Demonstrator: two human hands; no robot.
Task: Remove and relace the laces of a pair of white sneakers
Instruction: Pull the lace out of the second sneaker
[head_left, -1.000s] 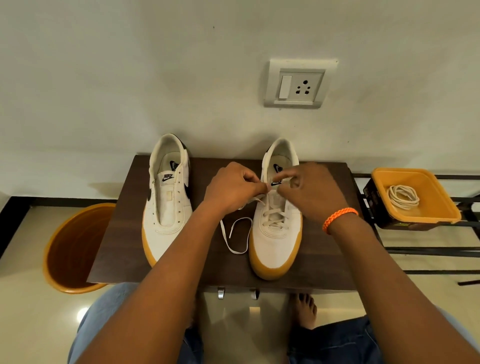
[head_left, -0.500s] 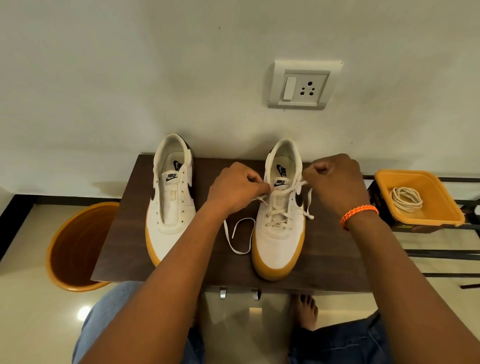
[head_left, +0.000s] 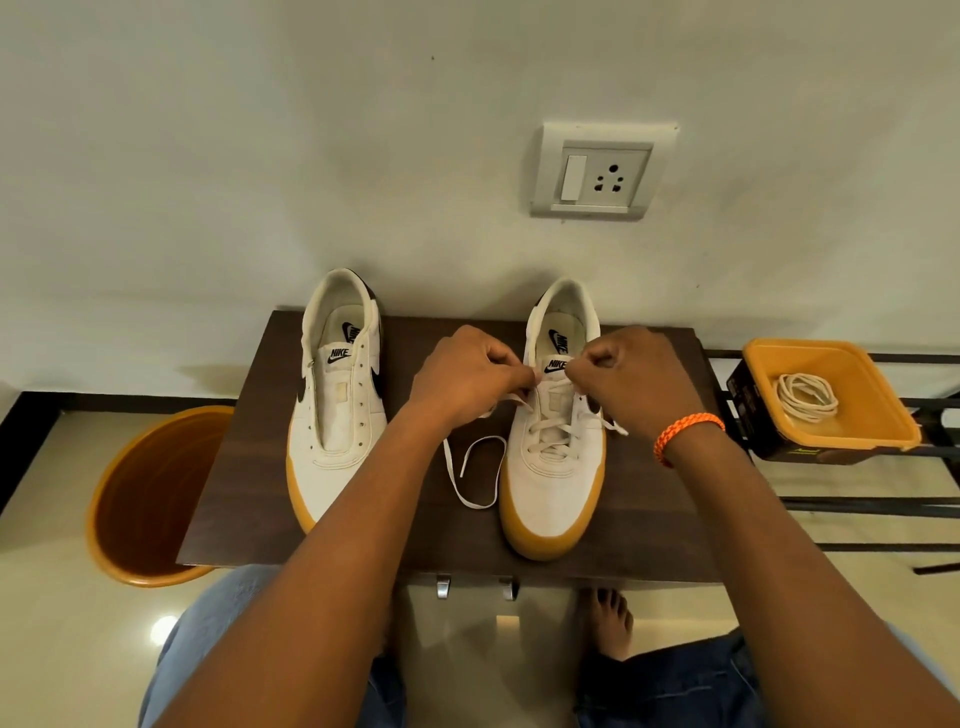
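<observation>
Both hands (head_left: 550, 384) pinching sneaker (head_left: 553, 457) lace (head_left: 475, 470)

**Two sneakers, one with its lace, one bare**

You have the two white sneakers with gum-coloured soles side by side on the dark wooden table (head_left: 249, 519), toes toward you. The left sneaker (head_left: 337, 410) has no lace; its eyelets are empty. The right sneaker (head_left: 553, 467) has a white lace (head_left: 475, 473) crossed through the lower eyelets, and one loose end lies in a loop on the table between the shoes. A second lace (head_left: 805, 397) lies coiled in the orange tray (head_left: 878, 431).
</observation>
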